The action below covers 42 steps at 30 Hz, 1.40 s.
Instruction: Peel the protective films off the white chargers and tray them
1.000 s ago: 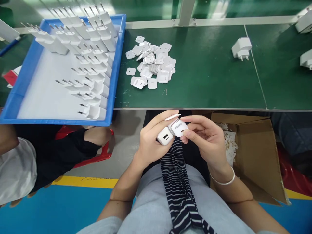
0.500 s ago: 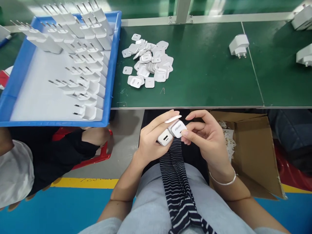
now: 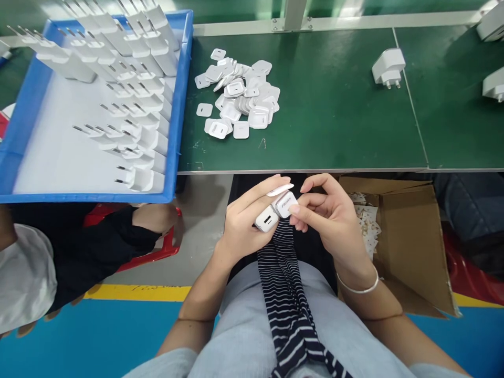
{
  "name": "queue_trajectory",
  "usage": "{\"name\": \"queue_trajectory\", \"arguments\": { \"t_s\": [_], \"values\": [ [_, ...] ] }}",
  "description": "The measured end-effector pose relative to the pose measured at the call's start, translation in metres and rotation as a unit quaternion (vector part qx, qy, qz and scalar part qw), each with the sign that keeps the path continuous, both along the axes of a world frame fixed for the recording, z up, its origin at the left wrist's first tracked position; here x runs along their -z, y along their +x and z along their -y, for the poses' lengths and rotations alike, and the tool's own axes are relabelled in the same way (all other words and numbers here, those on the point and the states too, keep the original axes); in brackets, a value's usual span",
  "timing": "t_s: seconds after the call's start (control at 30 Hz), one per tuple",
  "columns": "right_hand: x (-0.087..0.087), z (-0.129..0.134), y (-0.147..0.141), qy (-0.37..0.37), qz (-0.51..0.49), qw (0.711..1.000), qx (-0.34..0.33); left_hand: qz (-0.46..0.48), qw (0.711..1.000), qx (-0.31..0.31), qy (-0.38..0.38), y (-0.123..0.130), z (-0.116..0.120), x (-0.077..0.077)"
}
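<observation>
In the head view, my left hand point(image 3: 246, 215) is closed around two white chargers side by side. The lower charger point(image 3: 266, 219) shows a dark port in its end. On the end of the other sits a white face plate point(image 3: 285, 205) with small grey lettering. Another white plate point(image 3: 280, 189) is tucked between my left fingers, seen nearly edge-on. My right hand point(image 3: 328, 215) pinches the lettered plate at its right corner, thumb on its face; the index finger is raised and curved. The chargers' bodies are mostly hidden by my left hand.
A blue tray point(image 3: 178, 105) with several plug chargers point(image 3: 144, 179) stands at the left. Loose white plates point(image 3: 258, 116) are piled on the green table point(image 3: 323, 115). A charger point(image 3: 389, 68) stands at right. An open cardboard box point(image 3: 413, 241) is beside my right arm; a person point(image 3: 29, 278) sits at left.
The view has shifted slightly, so the tray and table sit a little higher. My hands keep nearly the same hold, with the lettered plate moved slightly up and left in view.
</observation>
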State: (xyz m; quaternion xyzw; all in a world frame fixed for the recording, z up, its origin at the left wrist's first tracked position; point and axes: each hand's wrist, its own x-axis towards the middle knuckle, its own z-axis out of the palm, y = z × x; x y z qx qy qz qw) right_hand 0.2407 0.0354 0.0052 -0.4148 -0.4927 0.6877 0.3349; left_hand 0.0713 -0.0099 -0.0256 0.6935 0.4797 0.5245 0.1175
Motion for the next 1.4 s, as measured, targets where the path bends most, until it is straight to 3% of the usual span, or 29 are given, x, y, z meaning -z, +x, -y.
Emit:
{"name": "queue_trajectory", "arguments": {
  "t_s": [0.2, 0.43, 0.57, 0.67, 0.87, 0.97, 1.1, 1.2, 1.4],
  "values": [
    [0.010, -0.004, -0.008, 0.003, 0.004, 1.000, 0.008, 0.113, 0.992, -0.013, -0.059, 0.003, -0.004, 0.005],
    [0.025, -0.006, -0.007, 0.027, -0.063, 0.997, -0.029, 0.208, 0.970, 0.039, -0.121, 0.000, -0.008, 0.009],
    [0.018, -0.017, -0.003, 0.061, -0.098, 0.993, -0.036, 0.205, 0.971, 0.058, -0.105, -0.004, -0.010, 0.005],
    [0.008, -0.028, -0.006, 0.109, -0.067, 0.992, -0.024, 0.207, 0.972, 0.067, -0.091, -0.006, -0.009, 0.002],
    [0.003, -0.044, -0.017, 0.176, -0.007, 0.981, -0.083, 0.187, 0.973, 0.098, -0.094, -0.011, -0.002, -0.005],
    [0.008, -0.046, -0.020, 0.231, 0.029, 0.972, -0.046, 0.189, 0.964, 0.118, -0.143, -0.016, 0.003, -0.008],
    [0.007, -0.041, -0.019, 0.288, 0.061, 0.954, 0.059, 0.233, 0.947, 0.098, -0.197, -0.017, 0.005, -0.005],
    [0.001, -0.036, -0.012, 0.241, 0.016, 0.967, 0.082, 0.239, 0.953, 0.058, -0.179, -0.014, 0.004, 0.000],
    [-0.007, -0.024, 0.000, 0.106, -0.034, 0.994, -0.021, 0.147, 0.982, -0.045, -0.109, -0.006, 0.001, 0.010]
  ]
}}
